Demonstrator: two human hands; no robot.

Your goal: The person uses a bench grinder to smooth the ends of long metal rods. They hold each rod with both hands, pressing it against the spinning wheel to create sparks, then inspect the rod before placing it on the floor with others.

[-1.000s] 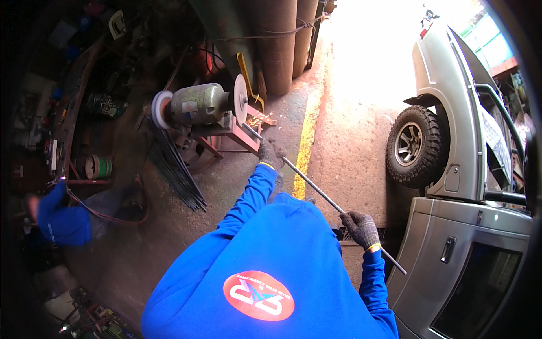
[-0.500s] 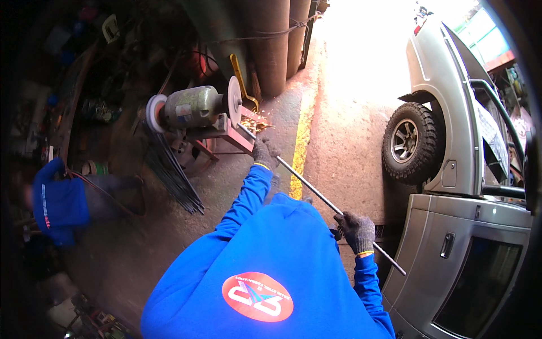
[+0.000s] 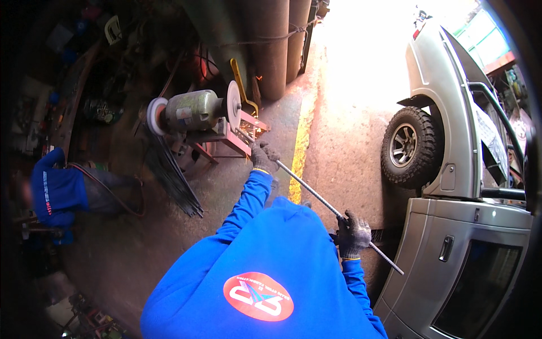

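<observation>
A long thin steel rod (image 3: 307,189) runs diagonally from the bench grinder (image 3: 195,110) down to the lower right. My left hand (image 3: 264,157), in a grey knit glove, grips the rod close to its far end. That end rests by the pale grinding wheel (image 3: 232,104) over a red stand (image 3: 240,138). My right hand (image 3: 353,234), also gloved, holds the rod near its rear end, which sticks out behind it. Both sleeves are bright blue.
A silver pickup truck (image 3: 468,169) with a knobby tyre (image 3: 409,147) stands close on the right. Dark rods (image 3: 172,181) lean by the grinder. Another person in blue (image 3: 59,192) crouches at the left. Tall cylinders (image 3: 271,45) stand behind; a yellow line (image 3: 299,152) marks the concrete floor.
The grinder and my hands have shifted slightly in the picture as my head moved. Both hands keep their grip on the rod, its tip staying at the wheel.
</observation>
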